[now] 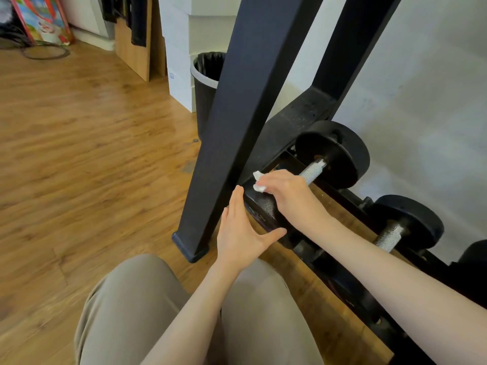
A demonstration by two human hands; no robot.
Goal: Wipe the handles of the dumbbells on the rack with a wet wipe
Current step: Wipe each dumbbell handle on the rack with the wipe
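R hand [286, 192] grips a white wet wipe [258, 182] wrapped over the near end of a dumbbell handle [312, 172], w/ the wipe poking out past the fingers. L hand [241, 230] is flat, fingers straight, pressed against that dumbbell's near weight plate [261, 210]. The dumbbell lies on the bottom of a black rack [242, 109], a 2nd dumbbell [403, 227] just beside it on the right; a black bin [207, 85] stands behind on the wood floor [92, 143].

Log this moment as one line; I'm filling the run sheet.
right hand: grips wet wipe on dumbbell handle | left hand: flat against near weight plate | wipe underway
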